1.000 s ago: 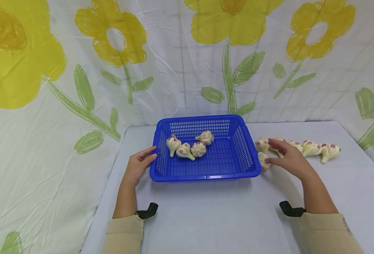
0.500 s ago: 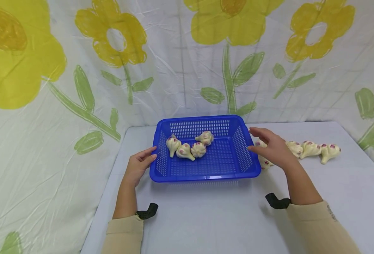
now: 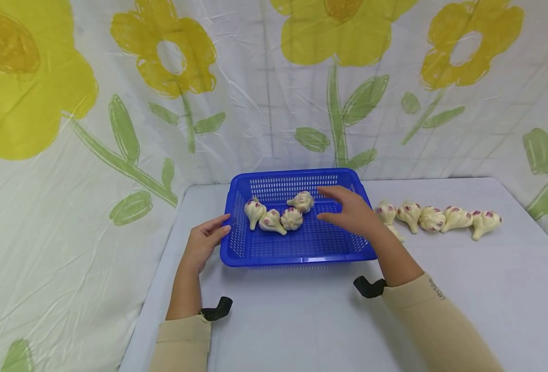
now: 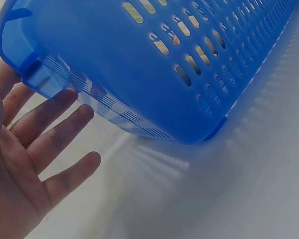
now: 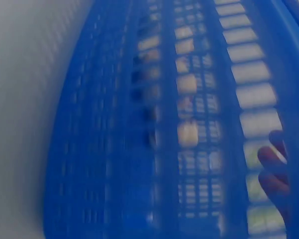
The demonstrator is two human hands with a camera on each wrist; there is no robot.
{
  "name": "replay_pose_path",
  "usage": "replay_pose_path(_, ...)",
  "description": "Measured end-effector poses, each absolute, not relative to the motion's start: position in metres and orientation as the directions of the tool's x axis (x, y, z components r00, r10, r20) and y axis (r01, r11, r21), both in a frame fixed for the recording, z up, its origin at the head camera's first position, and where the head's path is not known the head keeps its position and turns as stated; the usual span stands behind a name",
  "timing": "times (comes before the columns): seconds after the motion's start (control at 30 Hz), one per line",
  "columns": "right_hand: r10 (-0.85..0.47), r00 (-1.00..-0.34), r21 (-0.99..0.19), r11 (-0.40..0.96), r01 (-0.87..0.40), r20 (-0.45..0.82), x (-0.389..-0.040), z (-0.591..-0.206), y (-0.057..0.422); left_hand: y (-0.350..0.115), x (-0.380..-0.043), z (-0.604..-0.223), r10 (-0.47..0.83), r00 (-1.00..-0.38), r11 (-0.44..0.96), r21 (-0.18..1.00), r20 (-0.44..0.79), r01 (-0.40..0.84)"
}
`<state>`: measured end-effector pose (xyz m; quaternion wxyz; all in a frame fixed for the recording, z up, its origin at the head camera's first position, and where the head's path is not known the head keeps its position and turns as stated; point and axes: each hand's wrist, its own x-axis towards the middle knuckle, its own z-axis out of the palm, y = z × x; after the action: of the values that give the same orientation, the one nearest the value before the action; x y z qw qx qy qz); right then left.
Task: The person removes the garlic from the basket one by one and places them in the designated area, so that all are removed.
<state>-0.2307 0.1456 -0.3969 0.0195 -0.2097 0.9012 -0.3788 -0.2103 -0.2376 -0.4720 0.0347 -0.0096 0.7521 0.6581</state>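
Note:
A blue plastic basket [image 3: 297, 259] with slotted walls stands on the table, and several garlic bulbs [image 3: 270, 221] lie in its left half. My left hand [image 3: 202, 242] touches the basket's left rim; in the left wrist view its fingers [image 4: 64, 137] spread fairly straight beside and below the rim. Over the right half of the basket is my right hand [image 3: 350, 212], thumb and fingers apart with nothing between them. The right wrist view is blurred; fingertips [image 5: 273, 169] show through the basket's slotted wall.
To the right of the basket, a row of several more garlic bulbs [image 3: 432, 219] lies on the white table [image 3: 297, 320]. A white curtain [image 3: 250, 103] with yellow flowers hangs close behind the table.
My right hand has moved left, from the garlic bulbs on the table, past the basket's right rim, to above its inside. The left hand and the basket have stayed in place.

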Motion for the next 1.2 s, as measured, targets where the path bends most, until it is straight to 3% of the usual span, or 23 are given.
replay_pose_path(0.47,-0.520,-0.853,-0.717,0.577,-0.392,0.048,-0.247,-0.405,0.084,-0.237,-0.210,-0.472,0.032,-0.997,0.131,0.990,-0.065,-0.061)
replay_pose_path(1.2,-0.529,-0.844,-0.640,0.680,-0.358,-0.091,-0.261,-0.427,0.078,-0.238,-0.210,-0.471,0.029,-0.996,0.167,0.983,-0.082,-0.076)
